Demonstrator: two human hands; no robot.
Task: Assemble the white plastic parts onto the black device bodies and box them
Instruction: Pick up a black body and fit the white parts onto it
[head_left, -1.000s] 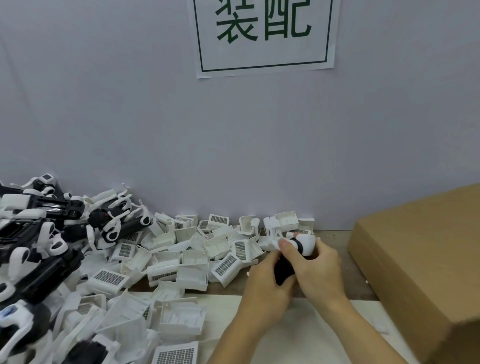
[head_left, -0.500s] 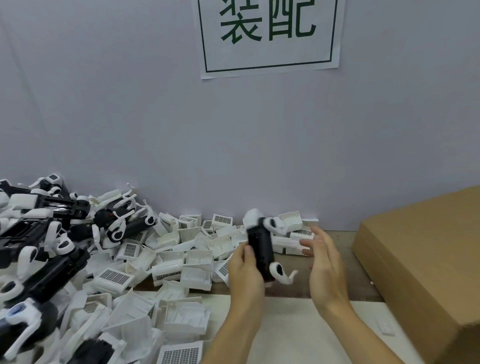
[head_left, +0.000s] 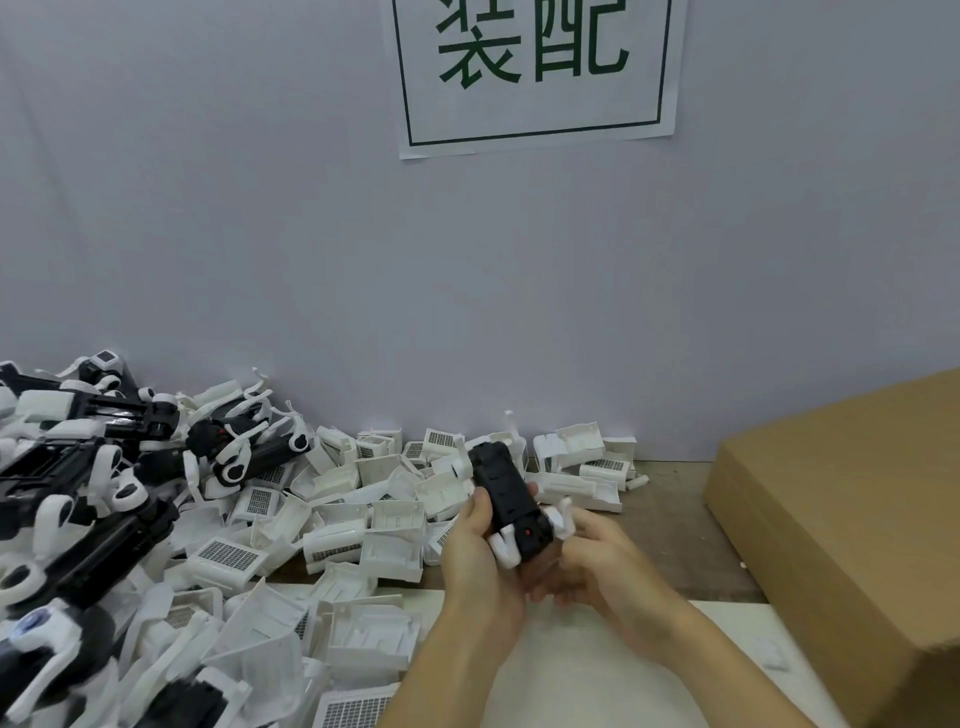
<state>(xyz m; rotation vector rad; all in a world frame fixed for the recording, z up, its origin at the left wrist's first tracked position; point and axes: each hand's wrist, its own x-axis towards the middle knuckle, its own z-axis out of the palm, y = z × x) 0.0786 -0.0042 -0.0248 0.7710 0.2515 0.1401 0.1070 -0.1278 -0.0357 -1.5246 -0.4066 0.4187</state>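
Note:
A black device body (head_left: 508, 491) with white hooked parts at its near end is held above the table's middle, its far end tilted up. My left hand (head_left: 480, 553) grips its left side. My right hand (head_left: 597, 556) curls under and around its near end by a white hook (head_left: 561, 517). Loose white plastic parts (head_left: 337, 519) with grilles lie heaped to the left. The cardboard box (head_left: 841, 519) stands at the right.
A pile of black bodies with white arms (head_left: 78, 478) fills the far left. A white mat (head_left: 571, 675) covers the near table. The grey wall with a paper sign (head_left: 535, 73) stands close behind.
The black body has swung from upright to leaning, its hooked end now toward me. My right hand, open and apart half a second ago, has closed back onto its near end.

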